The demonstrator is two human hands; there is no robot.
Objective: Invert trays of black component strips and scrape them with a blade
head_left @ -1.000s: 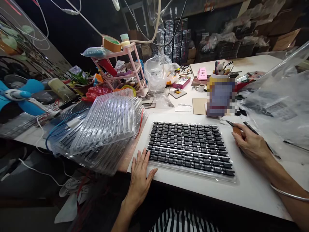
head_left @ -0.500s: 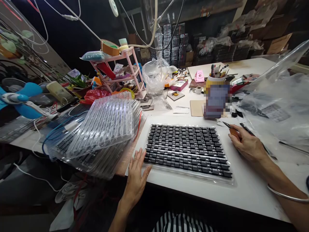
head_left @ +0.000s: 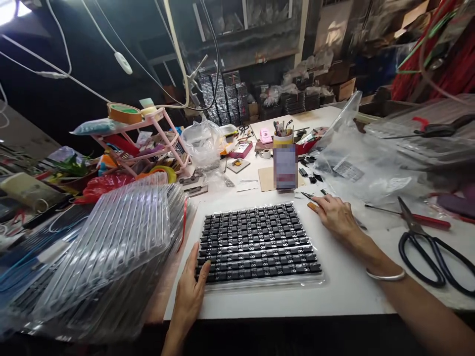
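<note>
A clear plastic tray (head_left: 311,283) lies flat on the white table, filled with rows of small black parts (head_left: 256,242) with white marks. My left hand (head_left: 190,289) rests at its near left corner, thumb over the edge and fingers stretched along the left side. Beyond the tray's right side, my right hand (head_left: 337,216) lies low over the table. Its fingers are closed on a pointed tool (head_left: 313,205) with a dark tip and a brown handle; the grip is partly hidden.
Stacked clear ribbed trays (head_left: 111,227) lie to the left. Black-handled scissors (head_left: 423,242) and a red-handled tool (head_left: 430,221) sit at the right, near plastic bags (head_left: 356,158). Behind the tray stand a phone-like blurred object (head_left: 285,168), a pen cup (head_left: 283,136) and a pink rack (head_left: 163,133).
The view has swung right, bringing the scissors into sight. My left hand has shifted from flat beside the tray to touching its corner. The right hand still has the pointed tool.
</note>
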